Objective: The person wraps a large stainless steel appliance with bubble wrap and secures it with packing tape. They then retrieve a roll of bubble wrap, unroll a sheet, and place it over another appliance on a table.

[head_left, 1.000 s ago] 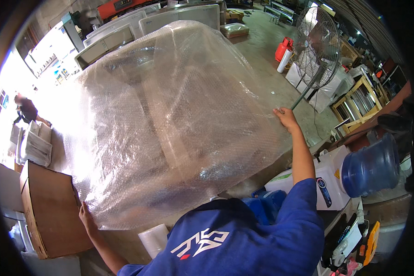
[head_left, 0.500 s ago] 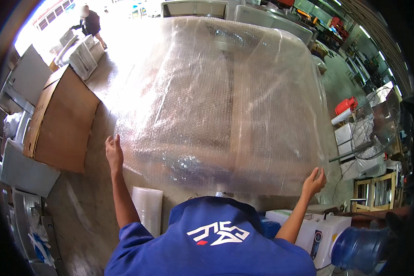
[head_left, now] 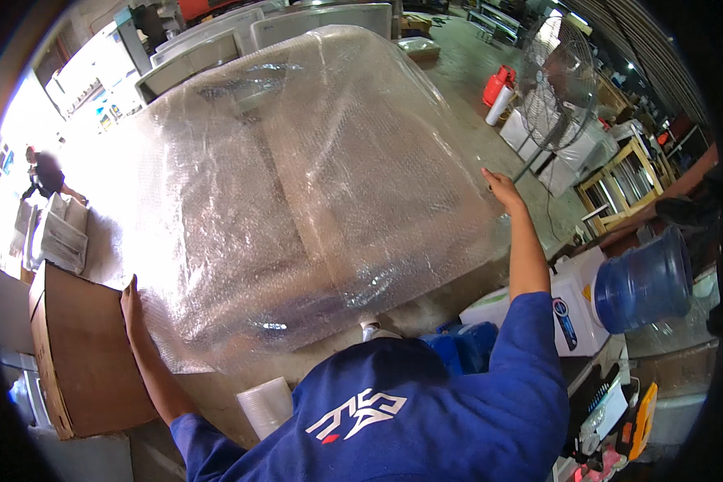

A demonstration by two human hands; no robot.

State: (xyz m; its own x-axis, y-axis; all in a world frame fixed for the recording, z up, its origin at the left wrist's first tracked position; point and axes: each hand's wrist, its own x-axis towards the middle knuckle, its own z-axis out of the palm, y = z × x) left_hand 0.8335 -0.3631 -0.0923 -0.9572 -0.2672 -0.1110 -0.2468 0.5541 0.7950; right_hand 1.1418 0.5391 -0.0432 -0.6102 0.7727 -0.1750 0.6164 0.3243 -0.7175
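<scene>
A wide sheet of clear bubble wrap (head_left: 233, 177) spreads in front of me, draped over a large boxy thing that shows only dimly through it. At its left edge is my left hand (head_left: 132, 299), fingers closed on the wrap, seen almost edge-on against the glare. My right arm reaches further forward. My right hand (head_left: 502, 191) grips the sheet's right edge, its fingers pressed together. The near edge of the wrap hangs just ahead of my body. A roll of clear wrap (head_left: 267, 404) stands on the floor close to my left side.
A brown cardboard box (head_left: 92, 353) stands beside my left forearm. To the right are a standing fan (head_left: 556, 84), a red gas cylinder (head_left: 499, 84), a wooden frame (head_left: 631, 189) and a blue water bottle (head_left: 643, 279). Another person (head_left: 46, 173) is at the far left.
My view and body have turned to the right, so the surroundings shift left. My right hand has moved forward along the sheet's side; my left hand is nearer the cardboard box in view.
</scene>
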